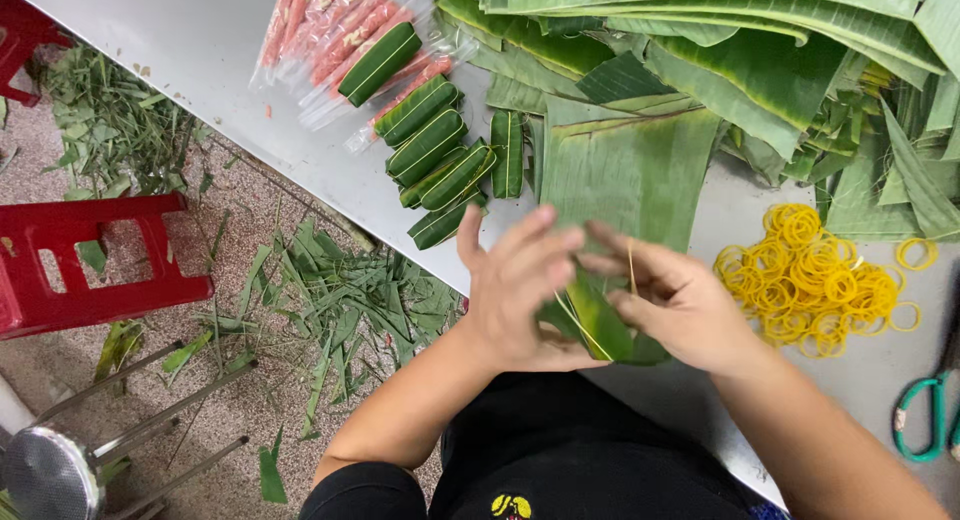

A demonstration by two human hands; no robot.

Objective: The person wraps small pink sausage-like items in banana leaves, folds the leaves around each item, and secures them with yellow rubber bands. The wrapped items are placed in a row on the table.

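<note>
My left hand (520, 290) and my right hand (680, 305) meet over the table's front edge around a small green leaf-wrapped roll (600, 325). My left hand cups the roll from below and behind, fingers spread above it. A yellow rubber band (632, 265) is stretched by my right hand's fingers around the roll. Behind my hands lies a cut banana leaf sheet (630, 170).
Several finished leaf rolls (440, 155) lie by clear bags of pink sausages (335, 25). Stacked banana leaves (750, 40) fill the back, a heap of yellow rubber bands (810, 280) and green-handled scissors (925, 415) sit right. Leaf scraps, red stools (90, 270) and a metal stool (60, 470) occupy the floor.
</note>
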